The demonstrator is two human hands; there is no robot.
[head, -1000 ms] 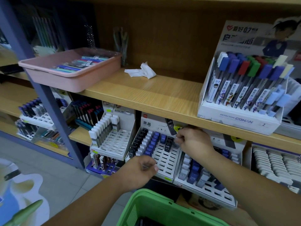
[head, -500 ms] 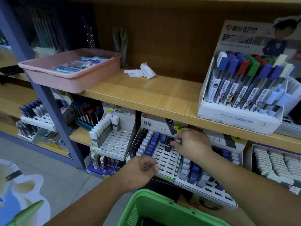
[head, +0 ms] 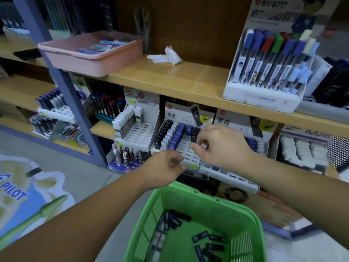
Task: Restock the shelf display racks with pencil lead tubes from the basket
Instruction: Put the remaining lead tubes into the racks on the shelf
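Right hand (head: pixel 217 148) drops back from the rack (head: pixel 187 154) toward the curled left hand (head: pixel 164 167), likely for a refill; I cannot tell what either holds.

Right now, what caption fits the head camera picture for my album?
Left hand and right hand work at the display rack above a green basket of pencil lead tubes.

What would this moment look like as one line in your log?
step: restocking | right hand: curled over rack, grip unclear | left hand: curled, grip unclear | green basket: lead tubes inside
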